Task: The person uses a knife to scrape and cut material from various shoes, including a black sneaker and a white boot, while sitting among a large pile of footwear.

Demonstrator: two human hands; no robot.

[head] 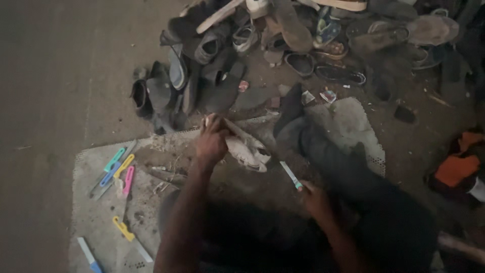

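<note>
My left hand [212,139] grips a worn white shoe [247,150] by its heel end and holds it sole-side out just above a dirty grey mat [96,222]. My right hand [314,198] is shut on a thin knife with a teal handle [291,175]. Its pale blade points up and left toward the shoe, a short gap away from it. My dark-trousered leg [343,167] stretches out to the right of the shoe.
A heap of old shoes and sandals [283,40] fills the ground at the back. Several coloured-handled knives [118,169] lie on the mat's left part, with a yellow one [123,228] and a blue one [88,255] nearer. Orange cloth [457,169] lies at the right.
</note>
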